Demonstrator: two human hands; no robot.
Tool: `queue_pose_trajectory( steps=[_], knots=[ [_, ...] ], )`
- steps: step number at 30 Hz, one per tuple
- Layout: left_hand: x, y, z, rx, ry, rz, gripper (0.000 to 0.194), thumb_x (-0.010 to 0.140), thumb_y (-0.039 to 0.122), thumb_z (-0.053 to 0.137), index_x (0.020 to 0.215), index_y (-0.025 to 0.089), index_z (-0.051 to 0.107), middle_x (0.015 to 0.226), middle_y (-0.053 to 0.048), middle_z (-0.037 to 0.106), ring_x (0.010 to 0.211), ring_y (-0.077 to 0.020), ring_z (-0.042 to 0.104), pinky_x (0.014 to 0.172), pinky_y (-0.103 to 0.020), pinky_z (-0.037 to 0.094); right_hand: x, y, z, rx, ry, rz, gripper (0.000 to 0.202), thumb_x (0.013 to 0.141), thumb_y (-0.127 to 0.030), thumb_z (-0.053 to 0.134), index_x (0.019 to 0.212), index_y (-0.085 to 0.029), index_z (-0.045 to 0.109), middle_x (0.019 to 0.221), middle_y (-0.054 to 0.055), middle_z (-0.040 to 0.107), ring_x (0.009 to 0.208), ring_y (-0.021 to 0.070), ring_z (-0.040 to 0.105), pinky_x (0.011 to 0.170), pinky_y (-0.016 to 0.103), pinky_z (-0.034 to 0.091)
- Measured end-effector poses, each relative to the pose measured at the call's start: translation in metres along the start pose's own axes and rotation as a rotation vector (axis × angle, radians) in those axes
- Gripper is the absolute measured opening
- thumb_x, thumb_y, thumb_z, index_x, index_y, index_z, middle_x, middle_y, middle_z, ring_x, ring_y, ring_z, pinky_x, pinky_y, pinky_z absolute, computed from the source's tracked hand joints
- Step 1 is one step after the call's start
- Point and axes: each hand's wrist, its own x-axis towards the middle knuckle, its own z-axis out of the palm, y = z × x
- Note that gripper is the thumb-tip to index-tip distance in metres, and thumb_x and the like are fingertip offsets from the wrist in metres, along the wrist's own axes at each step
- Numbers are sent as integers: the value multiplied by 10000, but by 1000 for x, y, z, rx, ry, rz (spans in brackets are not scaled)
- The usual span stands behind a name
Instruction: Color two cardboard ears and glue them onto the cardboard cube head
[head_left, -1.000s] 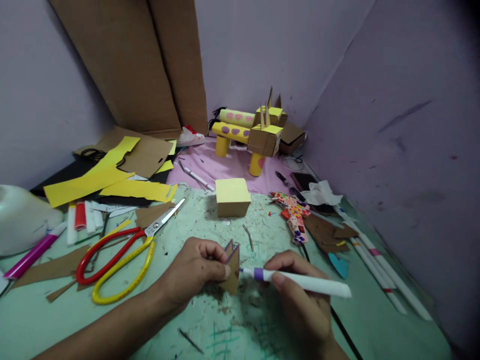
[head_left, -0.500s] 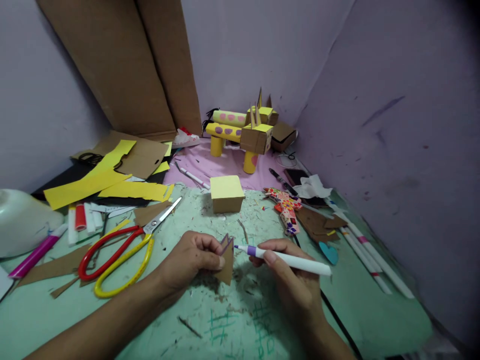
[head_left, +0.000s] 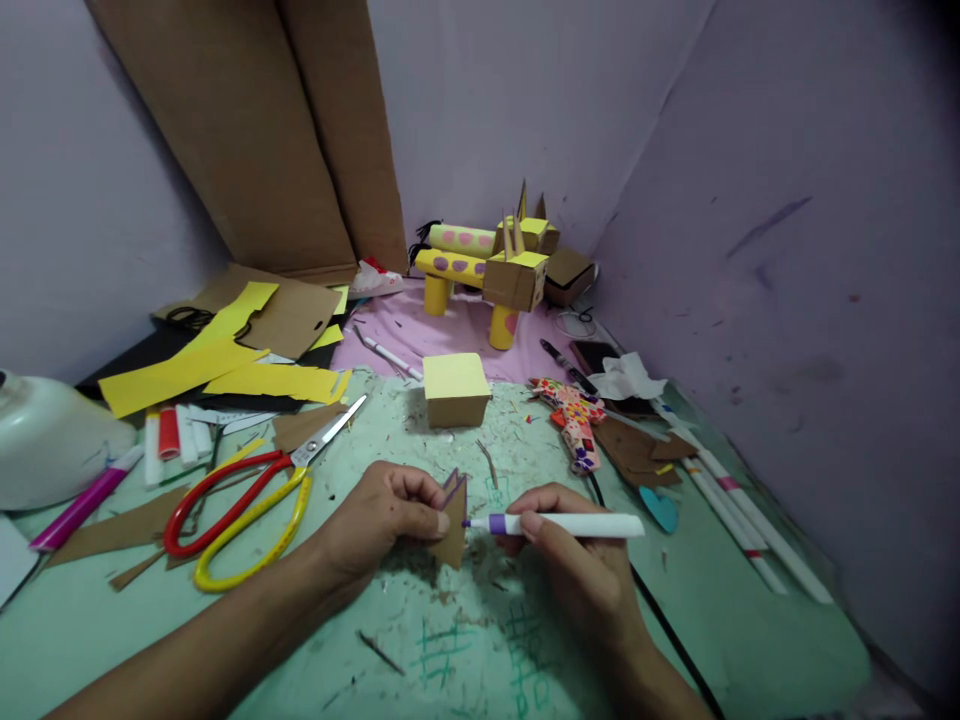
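Between the thumb and fingers of my left hand (head_left: 390, 515) is a small pointed cardboard piece (head_left: 452, 537), with purple along its upper edges. My right hand (head_left: 574, 550) grips a white marker pen (head_left: 581, 525) with a purple collar, held almost level. Its tip meets the right edge of the cardboard. Just beyond both hands sits a small cardboard box (head_left: 456, 408) with a pale yellow top. Scissors (head_left: 300, 463) with red and yellow handles lie open left of my left hand.
Two cardboard-and-yellow-tube animal figures (head_left: 514, 283) stand at the back on pink cloth. A flower-patterned glue gun (head_left: 574, 420) lies right, its black cord (head_left: 667, 630) running past my right hand. Yellow paper strips (head_left: 184, 378) and a white bottle (head_left: 52, 440) are left; several markers (head_left: 724, 480) lie right.
The marker's tip has moved down along the cardboard's right edge, and the pen has turned more level. My left hand keeps its hold on the piece. The view has shifted slightly.
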Motion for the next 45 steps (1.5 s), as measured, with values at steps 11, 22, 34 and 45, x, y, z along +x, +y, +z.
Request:
queue_pose_trajectory(
  steps=[11,22,34,45],
  knots=[
    [-1,-2,-1,19,1,12,89,440,157,659,467,129,579,407,38,489,427,-62,364,470,-224,223,5,3,1,159,-53,147,180,685,-312,666,634,-140,654,473,19,624,453,131,549,468,230,396],
    [1,-1,-1,35,7,8,93,431,173,653,459,129,576,397,42,482,419,-58,340,468,-223,201,5,0,1,151,29,50,183,716,-352,679,727,-170,677,572,20,663,550,154,607,559,254,469],
    [2,0,0,-41,23,-21,115,412,182,670,472,137,582,403,36,514,406,-62,373,454,-214,228,7,5,-2,381,-82,78,324,779,-484,629,731,-167,675,474,4,627,432,106,561,458,203,451],
    [2,-1,-1,-29,-4,-2,98,418,167,657,454,132,573,378,43,486,390,-49,346,440,-207,213,5,9,-8,445,73,109,163,665,-318,772,744,-196,698,603,-5,678,531,126,641,531,215,542]
  ],
)
